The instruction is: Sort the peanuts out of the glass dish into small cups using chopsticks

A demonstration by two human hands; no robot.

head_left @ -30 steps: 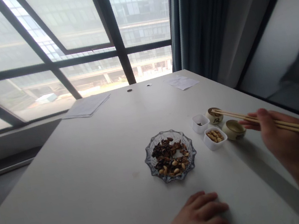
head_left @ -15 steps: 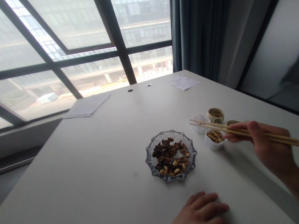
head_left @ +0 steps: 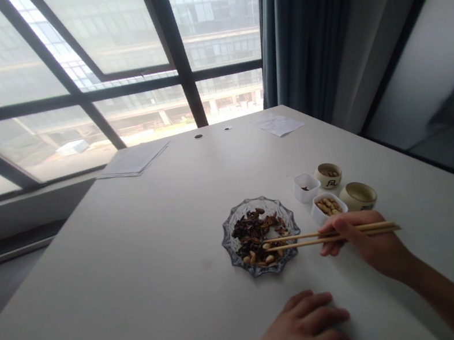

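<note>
Right-hand fingers [head_left: 328, 224] shifted left, chopsticks [head_left: 305, 244] swung from far white cup [head_left: 303, 195] to glass bowl [head_left: 228, 246]; tips now at pale nut [head_left: 266, 247]

In the grip, chopsticks [head_left: 302, 236] are looking like smooth, dull wood. Left of the grip, a bowl [head_left: 276, 208] is showing shiny, bumpy glass. Just past the grip, two tubs [head_left: 302, 192] are looking like smooth plastic, and two cups [head_left: 330, 181] like glazed clay. Under the grip, the tabletop [head_left: 155, 235] is looking smooth, with a soft shine.
</note>
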